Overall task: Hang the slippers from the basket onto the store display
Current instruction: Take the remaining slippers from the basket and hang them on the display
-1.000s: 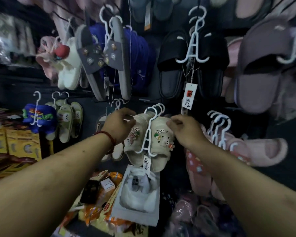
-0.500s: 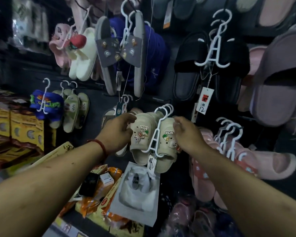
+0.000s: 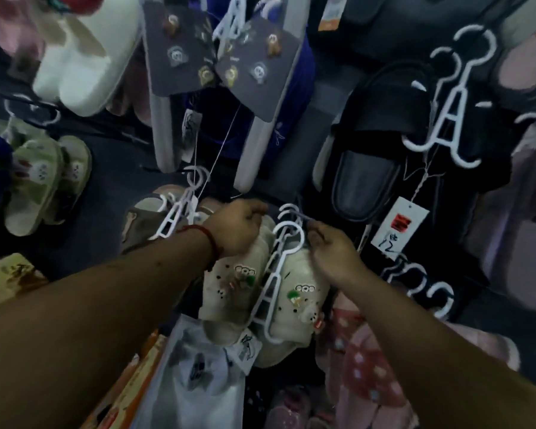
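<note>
Both hands have lifted closer to the rail; right hand (image 3: 331,252) fingers (image 3: 314,235) pinch the white hanger (image 3: 273,283) hook, left hand (image 3: 237,227) grips the cream slippers (image 3: 232,286); a missed peg drops them.

Both bare forearms reach forward and upward from the lower corners, converging toward the middle. The left hand (image 3: 235,227) is curled with knuckles up, fingers bent down and closed in a grip, a red cord around its wrist. The right hand (image 3: 331,252) is just beside it, back facing the camera, its fingertips (image 3: 311,232) pinched together
</note>
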Demonstrator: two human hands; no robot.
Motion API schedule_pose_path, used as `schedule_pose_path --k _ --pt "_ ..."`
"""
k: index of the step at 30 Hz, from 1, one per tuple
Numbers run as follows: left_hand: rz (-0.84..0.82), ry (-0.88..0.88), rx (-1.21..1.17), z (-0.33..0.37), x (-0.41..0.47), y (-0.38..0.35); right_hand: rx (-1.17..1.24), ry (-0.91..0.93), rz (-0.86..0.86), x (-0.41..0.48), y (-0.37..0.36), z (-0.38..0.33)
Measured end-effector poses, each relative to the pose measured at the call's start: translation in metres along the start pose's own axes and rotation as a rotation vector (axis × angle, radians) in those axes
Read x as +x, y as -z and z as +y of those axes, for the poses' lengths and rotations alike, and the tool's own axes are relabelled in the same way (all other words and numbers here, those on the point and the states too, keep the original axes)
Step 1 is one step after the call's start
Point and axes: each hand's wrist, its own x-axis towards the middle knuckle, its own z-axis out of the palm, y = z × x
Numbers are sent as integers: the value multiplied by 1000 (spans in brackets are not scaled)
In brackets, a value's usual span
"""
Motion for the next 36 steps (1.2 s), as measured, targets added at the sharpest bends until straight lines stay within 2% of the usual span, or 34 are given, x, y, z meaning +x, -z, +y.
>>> schedule_pose_path --k 5,10,16,26,31,36 --pt "-147 9 -49 -12 37 -10 59 -73 -50 16 -5 5" --pt "-287 0 -11 -31 56 -11 333 -184 -70 18 -8 4" --pt "-322 -69 -90 -47 60 -12 493 -206 -52 16 -9 -1" --pt "-350 -96 -114 -39 49 -6 410 -166 -44 7 -7 -3" --pt "-240 -79 -105 -35 47 -9 314 -88 14 3 -11 -12" --pt "-200 -68 -79 -32 38 -11 284 -74 49 0 -13 -11"
